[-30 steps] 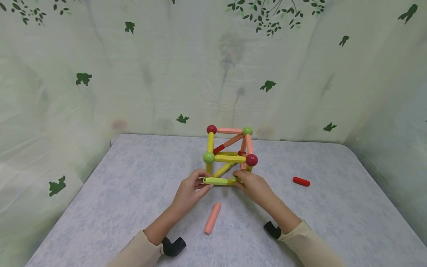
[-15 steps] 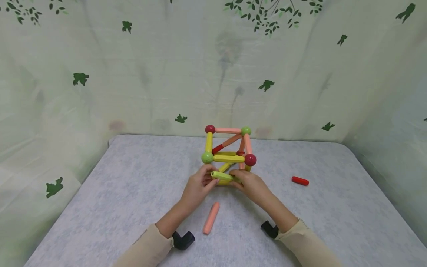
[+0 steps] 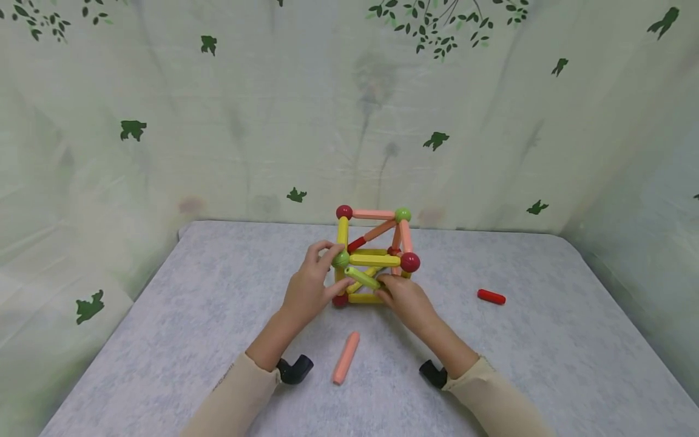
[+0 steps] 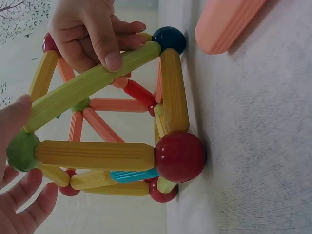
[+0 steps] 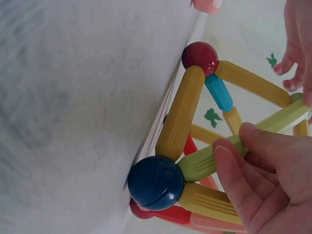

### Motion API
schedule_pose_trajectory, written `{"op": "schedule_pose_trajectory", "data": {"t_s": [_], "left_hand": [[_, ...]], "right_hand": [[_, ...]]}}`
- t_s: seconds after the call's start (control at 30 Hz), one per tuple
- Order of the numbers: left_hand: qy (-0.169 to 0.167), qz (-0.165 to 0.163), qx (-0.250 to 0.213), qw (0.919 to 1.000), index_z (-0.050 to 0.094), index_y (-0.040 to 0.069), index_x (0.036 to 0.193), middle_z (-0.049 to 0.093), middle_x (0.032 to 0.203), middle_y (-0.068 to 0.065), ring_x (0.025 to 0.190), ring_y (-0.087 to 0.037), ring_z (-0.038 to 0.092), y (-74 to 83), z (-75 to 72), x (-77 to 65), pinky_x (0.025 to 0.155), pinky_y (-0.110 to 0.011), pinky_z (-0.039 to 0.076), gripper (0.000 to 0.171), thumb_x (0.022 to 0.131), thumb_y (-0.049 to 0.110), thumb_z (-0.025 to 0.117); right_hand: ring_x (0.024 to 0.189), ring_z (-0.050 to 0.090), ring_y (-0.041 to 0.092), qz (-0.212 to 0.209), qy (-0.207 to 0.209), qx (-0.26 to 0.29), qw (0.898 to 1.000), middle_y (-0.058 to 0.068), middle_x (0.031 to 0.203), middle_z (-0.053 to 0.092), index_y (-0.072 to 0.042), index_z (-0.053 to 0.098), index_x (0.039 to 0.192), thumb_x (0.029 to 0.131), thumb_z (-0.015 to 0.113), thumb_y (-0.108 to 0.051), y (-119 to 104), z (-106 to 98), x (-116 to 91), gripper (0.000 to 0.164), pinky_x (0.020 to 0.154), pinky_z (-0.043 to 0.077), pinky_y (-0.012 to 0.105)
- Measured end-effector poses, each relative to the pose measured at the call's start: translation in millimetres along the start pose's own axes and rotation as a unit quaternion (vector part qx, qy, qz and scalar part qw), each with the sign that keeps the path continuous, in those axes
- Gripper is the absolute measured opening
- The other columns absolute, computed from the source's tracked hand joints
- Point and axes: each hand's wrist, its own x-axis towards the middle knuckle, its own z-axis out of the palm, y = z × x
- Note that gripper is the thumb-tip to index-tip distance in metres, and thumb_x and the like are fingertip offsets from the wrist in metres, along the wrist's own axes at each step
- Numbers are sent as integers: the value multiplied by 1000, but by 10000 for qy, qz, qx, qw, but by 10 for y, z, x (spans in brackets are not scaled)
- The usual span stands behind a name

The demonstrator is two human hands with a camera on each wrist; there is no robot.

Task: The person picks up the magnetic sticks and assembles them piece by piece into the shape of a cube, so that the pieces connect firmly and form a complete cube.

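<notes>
A frame of magnetic sticks and balls stands on the table; a yellow stick (image 3: 375,260) forms its front top edge. My left hand (image 3: 308,285) holds the green ball (image 4: 23,151) at the upper front-left corner, thumb and fingers on different sides of it. My right hand (image 3: 409,300) pinches the light green stick (image 5: 202,161) near its middle. That light green length slants from the dark blue ball (image 5: 156,183) at the lower front right up to the green ball, with a joint showing midway. In the head view, my right hand hides the blue ball.
A loose pink stick (image 3: 346,358) lies in front of the frame, between my forearms. Further right lies a short red stick (image 3: 491,297). A printed curtain (image 3: 246,121) hangs behind the table (image 3: 235,261). Black wrist pieces (image 3: 295,369) stick out by both sleeves.
The light green stick's left end has swung up from the lower front edge towards the green ball. My left hand has left that end and risen to the ball; the right stays nearly in place.
</notes>
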Motion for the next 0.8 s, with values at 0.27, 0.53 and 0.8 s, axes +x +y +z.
{"op": "schedule_pose_trajectory", "data": {"t_s": [0.27, 0.53, 0.8], "left_hand": [[64, -109, -505, 9986, 52, 5, 114, 42, 111, -11, 70, -16, 52, -7, 58, 75, 61, -21, 48, 53, 70, 16, 77], [158, -175, -520, 9984, 52, 6, 111, 43, 108, -11, 70, -12, 48, -17, 64, 92, 60, -20, 47, 46, 71, 8, 75], [127, -220, -606, 9978, 52, 7, 111, 42, 109, -10, 74, -13, 50, -21, 71, 85, 63, -21, 47, 47, 71, 5, 75]], "right_hand": [[59, 48, 8, 313, -61, -5, 9995, 0, 78, 61, -5, 62, 95, 83, 65, -16, -33, -17, 22, 17, 54, 43, 23], [60, 50, 9, 268, 20, -28, 9996, 1, 77, 61, -5, 63, 92, 82, 66, -16, -16, 5, 29, 15, 54, 45, 24], [66, 55, 12, 542, 32, 167, 9984, 5, 84, 63, -2, 61, 102, 80, 68, -11, -14, 15, 34, 24, 57, 47, 25]]}}
